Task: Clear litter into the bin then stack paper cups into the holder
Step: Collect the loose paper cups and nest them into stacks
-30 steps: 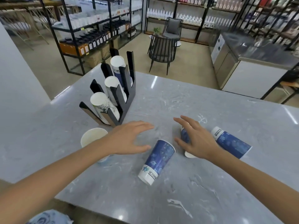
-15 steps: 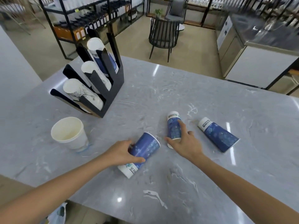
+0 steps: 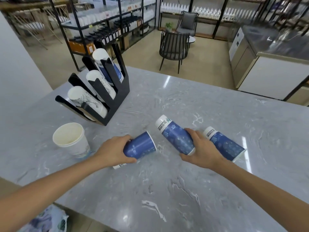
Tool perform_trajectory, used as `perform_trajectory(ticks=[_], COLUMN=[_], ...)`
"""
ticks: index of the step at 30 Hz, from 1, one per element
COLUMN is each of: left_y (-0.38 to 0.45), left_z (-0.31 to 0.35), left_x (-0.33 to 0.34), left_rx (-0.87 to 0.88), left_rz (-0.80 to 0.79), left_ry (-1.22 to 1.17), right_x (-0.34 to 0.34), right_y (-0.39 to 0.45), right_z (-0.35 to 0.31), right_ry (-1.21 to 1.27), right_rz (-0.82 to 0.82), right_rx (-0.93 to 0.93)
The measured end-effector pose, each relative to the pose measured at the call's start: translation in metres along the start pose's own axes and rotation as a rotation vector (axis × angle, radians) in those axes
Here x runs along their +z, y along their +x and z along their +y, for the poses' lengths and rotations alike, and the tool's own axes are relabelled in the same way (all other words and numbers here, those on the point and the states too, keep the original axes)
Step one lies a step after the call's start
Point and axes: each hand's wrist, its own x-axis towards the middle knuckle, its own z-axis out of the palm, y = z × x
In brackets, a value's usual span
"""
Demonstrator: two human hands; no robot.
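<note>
cups [image 3: 140, 146] beside black holder [image 3: 115, 96]

Single view only, head-worn wide-angle camera. Looks forward and down from above the near edge of the grey marble-patterned surface [image 3: 192, 190]. Both forearms enter from the bottom corners, close to the lens. Far edge of surface mid-frame; black metal shelving racks [image 3: 107, 22] well beyond, at top. Straight lines bow toward frame edges.

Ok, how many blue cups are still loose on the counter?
3. One in the left hand, one in the right hand, one lying just right of it. Others sit in the holder.
</note>
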Motion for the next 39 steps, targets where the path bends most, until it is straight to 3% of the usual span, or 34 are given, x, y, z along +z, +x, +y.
perform_trajectory(ticks=[8,18,31,39], left_y=[0.005,0.001,0.008,0.022], left_z=[0.005,0.033,0.083,0.105], left_x=[-0.056,-0.063,-0.035,-0.025], left_rx=[0.208,0.431,0.583,0.624], left_rz=[0.116,0.196,0.204,0.2], left_ry=[0.189,0.27,0.262,0.267], right_x=[-0.06,-0.052,-0.034,-0.031], right_y=[-0.021,-0.028,-0.033,-0.038], right_z=[0.007,-0.006,-0.014,0.001], right_ry=[-0.221,-0.262,-0.214,-0.18], right_rz=[0.011,0.075,0.09,0.088], right_rx=[-0.202,-0.38,-0.435,-0.376])
